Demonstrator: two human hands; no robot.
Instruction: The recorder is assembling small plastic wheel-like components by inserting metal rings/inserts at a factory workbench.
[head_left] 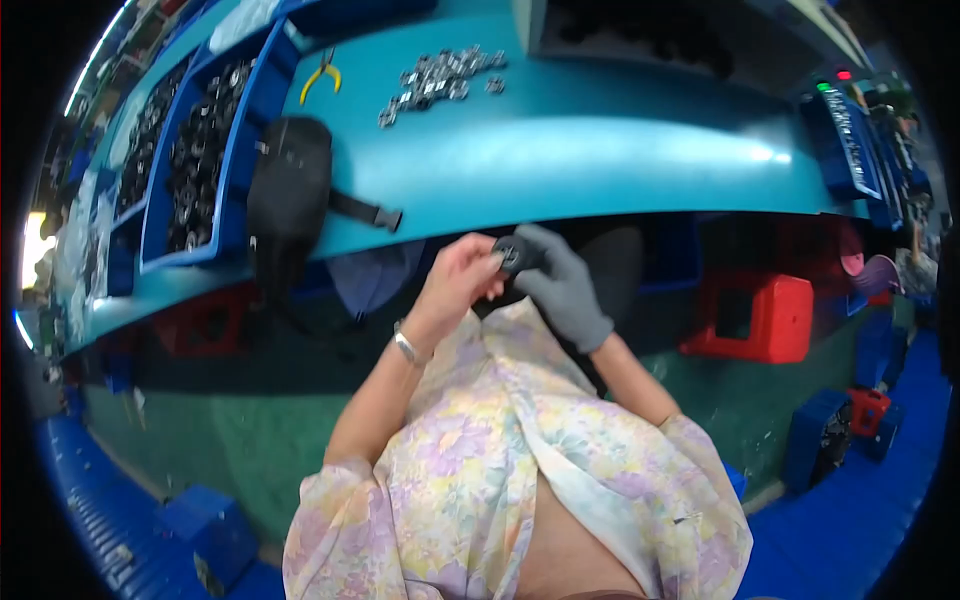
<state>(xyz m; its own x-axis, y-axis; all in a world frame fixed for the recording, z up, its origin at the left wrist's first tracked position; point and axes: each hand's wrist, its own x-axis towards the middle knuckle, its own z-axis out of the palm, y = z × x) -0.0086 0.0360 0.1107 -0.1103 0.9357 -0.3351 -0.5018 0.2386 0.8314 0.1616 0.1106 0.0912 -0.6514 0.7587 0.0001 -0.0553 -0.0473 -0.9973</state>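
Head cam: bare left hand (462, 276) and grey-gloved right hand (562, 287) both have fingers closed on a small round black part (510, 254), just off the near edge of the teal bench (600, 165). Yellow-handled pliers (322, 71) and a bunch of shiny metal pieces (432, 82) lie farther back.

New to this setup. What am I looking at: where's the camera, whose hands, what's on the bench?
No machine here: it's a person working by hand. The single picture comes from a wide fisheye camera on their head, looking down, so straight edges bend near the rim. Picture left is the person's left.

The left hand is bare; the right hand wears a grey glove. Together they hold a small black round part near the edge of the blue-green table.

On the table are small metal parts, yellow-handled pliers, a black bag and, at left, a blue tray of dark parts.
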